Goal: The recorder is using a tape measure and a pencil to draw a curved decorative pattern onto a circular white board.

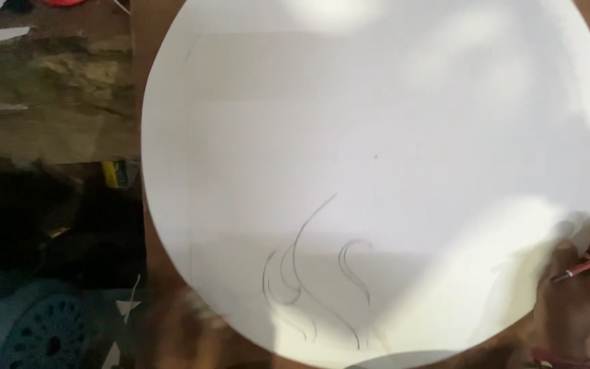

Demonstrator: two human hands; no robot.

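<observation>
A large round white paper sheet (377,137), bearing faint curved pencil lines near its lower edge, is held up by that edge and fills most of the view. The right hand (582,287) is closed on a red pencil (585,266) at the sheet's lower right edge, while the blurred left hand (192,328) lies under the lower left edge, its grip not discernible. Drawing appears paused; steadying the sheet would be needed before further lines.

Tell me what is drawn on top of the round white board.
On the round white board lie curved pencil lines and a small centre dot. The right hand, holding a red pencil, covers its lower right edge.
</observation>
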